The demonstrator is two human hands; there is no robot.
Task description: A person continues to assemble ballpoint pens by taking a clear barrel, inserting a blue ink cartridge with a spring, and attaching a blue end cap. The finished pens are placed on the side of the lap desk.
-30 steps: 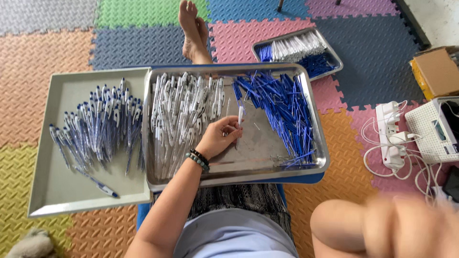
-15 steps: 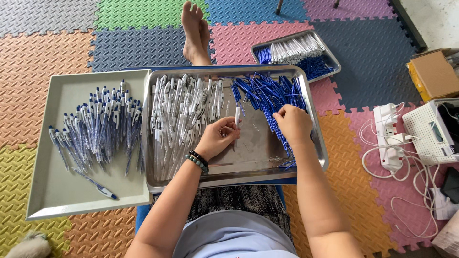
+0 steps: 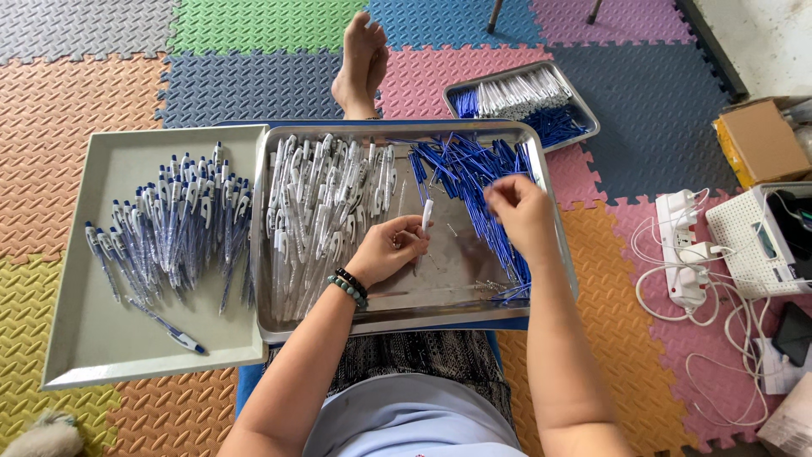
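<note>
My left hand (image 3: pixel 385 251) holds a white pen barrel (image 3: pixel 426 214) upright over the middle of a steel tray (image 3: pixel 406 317) on my lap. My right hand (image 3: pixel 520 211) pinches a thin blue refill (image 3: pixel 493 183) just above the pile of blue refills (image 3: pixel 474 182) on the tray's right side. A heap of white pen barrels (image 3: pixel 326 207) fills the tray's left side. A bead bracelet sits on my left wrist.
A grey plastic tray (image 3: pixel 85 338) at left holds several finished blue-and-white pens (image 3: pixel 173 224). A smaller steel tray (image 3: pixel 575 106) with more parts lies on the foam floor mats behind. My foot (image 3: pixel 359 63), a power strip (image 3: pixel 681 245), cables and a cardboard box (image 3: pixel 761 140) lie around.
My right hand came in from the lower right, reached the refill pile and has lifted a refill. My left hand kept holding the white barrel in place.
</note>
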